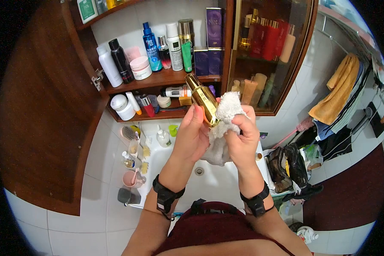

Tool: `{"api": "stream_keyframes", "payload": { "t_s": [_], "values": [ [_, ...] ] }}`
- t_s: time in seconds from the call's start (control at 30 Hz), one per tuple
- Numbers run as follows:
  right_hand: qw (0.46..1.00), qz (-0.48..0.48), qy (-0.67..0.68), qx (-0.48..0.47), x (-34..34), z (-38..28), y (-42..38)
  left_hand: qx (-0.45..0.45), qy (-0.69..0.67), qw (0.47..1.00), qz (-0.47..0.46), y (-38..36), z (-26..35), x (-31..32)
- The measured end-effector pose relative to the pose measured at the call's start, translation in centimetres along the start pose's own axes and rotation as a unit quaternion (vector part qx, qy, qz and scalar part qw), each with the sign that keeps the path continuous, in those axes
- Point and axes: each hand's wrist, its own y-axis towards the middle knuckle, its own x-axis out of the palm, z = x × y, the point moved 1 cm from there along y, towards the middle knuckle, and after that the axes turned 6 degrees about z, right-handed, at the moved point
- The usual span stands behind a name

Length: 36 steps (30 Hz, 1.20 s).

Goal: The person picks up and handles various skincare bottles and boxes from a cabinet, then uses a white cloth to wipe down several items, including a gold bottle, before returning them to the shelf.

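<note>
My left hand [193, 133] grips a shiny gold cosmetic bottle [204, 101] with a dark cap, tilted with its top toward the cabinet. In my right hand [244, 138] is a bunched white cloth [229, 109], pressed against the bottle's lower end. Part of the cloth hangs below and between both hands, over the white sink [207, 187]. The bottle's base is hidden by the cloth and my fingers.
An open wooden cabinet [168, 80] holds several bottles, jars and purple boxes [214, 27]. Its door [42, 106] swings out left. A soap bottle [163, 137] and a pink cup [133, 179] stand along the sink's left edge. Towels [337, 89] hang at right.
</note>
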Motion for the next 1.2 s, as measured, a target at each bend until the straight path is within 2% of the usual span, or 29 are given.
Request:
{"api": "stream_keyframes", "payload": {
  "t_s": [0.07,0.27,0.37,0.47,0.5,0.6,0.67,0.7,0.8,0.93,1.07,1.2],
  "values": [
    [1.0,0.007,-0.011,-0.001,-0.3,0.0,-0.4,0.0,-0.002,1.0,-0.019,0.1,-0.1,-0.2],
    [0.982,0.0,-0.105,-0.158,-1.5,0.7,-0.7,-0.02,-0.034,0.993,-0.111,0.4,-0.1,-0.7],
    [0.978,0.016,-0.137,-0.157,-1.8,0.7,-1.0,-0.022,-0.049,0.99,-0.129,0.6,-0.1,-0.6],
    [0.973,-0.023,-0.136,-0.184,-2.5,1.1,-0.9,-0.058,-0.122,0.981,-0.139,0.6,-0.2,-0.6],
    [0.98,-0.022,-0.119,-0.16,-2.6,1.3,-1.1,-0.07,-0.146,0.977,-0.142,0.6,-0.2,-0.6],
    [0.995,-0.008,-0.063,-0.073,-2.6,1.1,-1.5,-0.023,0.004,0.992,-0.127,0.5,-0.2,-1.0],
    [1.0,0.018,-0.018,0.007,-2.4,0.1,-1.1,-0.011,-0.004,0.993,-0.114,0.7,-0.3,-1.0],
    [0.997,0.011,0.063,0.049,-2.6,1.0,-1.3,-0.014,-0.013,0.993,-0.113,0.8,-0.4,-1.0],
    [0.978,0.069,0.173,0.1,-3.2,2.1,-1.9,-0.025,-0.051,0.992,-0.112,0.8,-0.5,-1.1],
    [0.965,0.082,0.228,0.099,-3.2,2.1,-1.8,-0.051,-0.071,0.988,-0.124,0.8,-0.4,-1.5],
    [0.969,0.078,0.208,0.108,-3.1,2.2,-1.7,-0.076,-0.168,0.971,-0.151,0.8,-0.4,-1.1],
    [0.966,0.076,0.215,0.122,-2.9,1.9,-1.6,-0.089,-0.164,0.971,-0.149,0.7,-0.2,-0.5]
  ]
}}
